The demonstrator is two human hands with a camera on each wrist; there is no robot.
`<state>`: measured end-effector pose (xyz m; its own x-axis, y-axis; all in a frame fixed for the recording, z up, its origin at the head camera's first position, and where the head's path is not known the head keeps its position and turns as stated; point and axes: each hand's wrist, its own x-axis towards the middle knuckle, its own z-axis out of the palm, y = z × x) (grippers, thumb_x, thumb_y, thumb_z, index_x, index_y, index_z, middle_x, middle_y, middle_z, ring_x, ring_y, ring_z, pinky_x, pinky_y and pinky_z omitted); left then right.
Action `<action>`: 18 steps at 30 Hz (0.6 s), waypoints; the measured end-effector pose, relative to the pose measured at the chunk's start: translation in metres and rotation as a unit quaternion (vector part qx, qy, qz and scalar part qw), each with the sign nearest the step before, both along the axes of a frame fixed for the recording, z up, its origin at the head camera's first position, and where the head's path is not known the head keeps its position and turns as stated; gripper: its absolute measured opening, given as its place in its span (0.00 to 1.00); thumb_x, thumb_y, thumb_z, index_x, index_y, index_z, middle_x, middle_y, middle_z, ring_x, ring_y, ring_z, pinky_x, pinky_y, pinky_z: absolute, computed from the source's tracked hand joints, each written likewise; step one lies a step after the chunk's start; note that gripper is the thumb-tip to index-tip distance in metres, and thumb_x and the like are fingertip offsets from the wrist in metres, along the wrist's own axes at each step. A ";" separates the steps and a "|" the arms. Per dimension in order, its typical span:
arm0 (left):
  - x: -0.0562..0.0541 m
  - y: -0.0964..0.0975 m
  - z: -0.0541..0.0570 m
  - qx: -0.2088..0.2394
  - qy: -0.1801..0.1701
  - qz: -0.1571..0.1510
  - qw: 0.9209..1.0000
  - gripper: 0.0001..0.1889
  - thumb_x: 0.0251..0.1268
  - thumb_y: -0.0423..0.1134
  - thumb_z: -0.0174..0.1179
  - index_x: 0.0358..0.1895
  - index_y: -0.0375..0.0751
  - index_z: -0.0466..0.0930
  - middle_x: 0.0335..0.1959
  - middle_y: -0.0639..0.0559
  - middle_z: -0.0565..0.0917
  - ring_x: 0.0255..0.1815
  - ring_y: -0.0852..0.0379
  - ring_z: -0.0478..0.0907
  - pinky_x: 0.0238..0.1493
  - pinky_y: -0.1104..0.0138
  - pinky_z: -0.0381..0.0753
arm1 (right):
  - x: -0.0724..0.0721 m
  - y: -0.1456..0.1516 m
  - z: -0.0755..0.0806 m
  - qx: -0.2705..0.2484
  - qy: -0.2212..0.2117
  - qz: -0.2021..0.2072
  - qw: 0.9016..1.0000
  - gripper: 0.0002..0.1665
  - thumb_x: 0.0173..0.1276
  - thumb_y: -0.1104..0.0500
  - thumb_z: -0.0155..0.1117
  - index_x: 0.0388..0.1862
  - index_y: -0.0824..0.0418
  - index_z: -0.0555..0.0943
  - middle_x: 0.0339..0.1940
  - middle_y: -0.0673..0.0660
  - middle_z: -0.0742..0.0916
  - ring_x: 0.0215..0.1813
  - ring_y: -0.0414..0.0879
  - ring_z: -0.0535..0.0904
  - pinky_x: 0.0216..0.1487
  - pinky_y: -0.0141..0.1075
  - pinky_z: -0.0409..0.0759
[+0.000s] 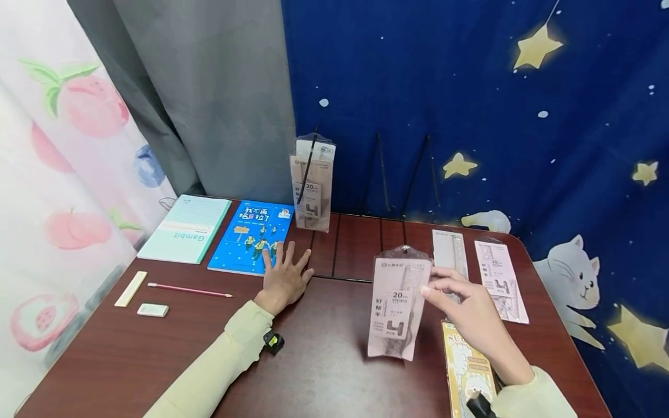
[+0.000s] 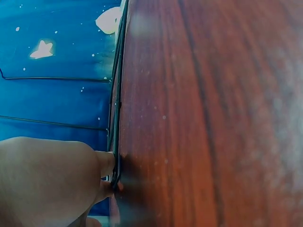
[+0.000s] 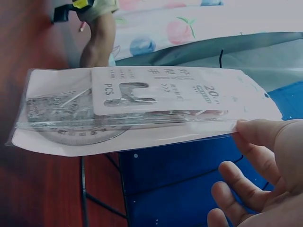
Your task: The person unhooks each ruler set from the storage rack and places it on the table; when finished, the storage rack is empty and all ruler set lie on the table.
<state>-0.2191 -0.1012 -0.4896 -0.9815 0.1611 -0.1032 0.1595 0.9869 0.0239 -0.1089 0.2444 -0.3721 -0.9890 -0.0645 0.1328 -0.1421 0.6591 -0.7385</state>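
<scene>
My right hand (image 1: 473,307) pinches the edge of a pink ruler-set pack (image 1: 399,307) between thumb and fingers, holding it upright above the table. In the right wrist view, a clear protractor and rulers show inside this pack (image 3: 165,90), beside the printed "20". My left hand (image 1: 286,277) lies with fingers spread on the table, its fingertips over the lower right of a blue book (image 1: 251,232). The black wire rack (image 2: 117,94) runs right by the left fingers. Similar packs (image 1: 313,191) hang on the rack's left hook.
Two wire hooks (image 1: 384,171) stand bare at the back. More ruler packs (image 1: 502,278) and a yellow pack (image 1: 465,366) lie at the right. On the left are a notebook (image 1: 183,226), a pencil (image 1: 190,290), an eraser (image 1: 153,310) and a cream-coloured bar (image 1: 130,289).
</scene>
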 end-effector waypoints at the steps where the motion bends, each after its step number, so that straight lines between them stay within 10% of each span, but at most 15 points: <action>1: 0.000 0.000 0.000 0.000 0.000 -0.001 1.000 0.31 0.84 0.59 0.41 0.84 0.58 0.55 0.85 0.38 0.53 0.86 0.32 0.43 0.80 0.30 0.41 | 0.005 0.001 -0.001 0.003 0.001 -0.002 1.000 0.08 0.72 0.47 0.71 0.41 0.47 0.92 0.64 0.50 0.86 0.60 0.24 0.75 0.50 0.25 0.79; 11: -0.001 -0.003 0.002 -0.003 0.006 -0.006 1.000 0.31 0.84 0.59 0.42 0.84 0.57 0.56 0.85 0.37 0.53 0.86 0.31 0.44 0.79 0.29 0.42 | 0.033 0.017 -0.015 0.018 -0.075 -0.032 0.997 0.10 0.70 0.45 0.72 0.40 0.47 0.92 0.65 0.50 0.86 0.69 0.35 0.72 0.55 0.20 0.74; 18: 0.000 0.000 0.001 -0.002 0.007 -0.006 1.000 0.32 0.83 0.59 0.42 0.84 0.57 0.56 0.85 0.36 0.54 0.86 0.30 0.45 0.79 0.29 0.43 | 0.040 0.028 -0.030 0.034 -0.073 -0.039 0.996 0.07 0.69 0.45 0.73 0.37 0.44 0.92 0.61 0.49 0.88 0.62 0.18 0.68 0.55 0.17 0.70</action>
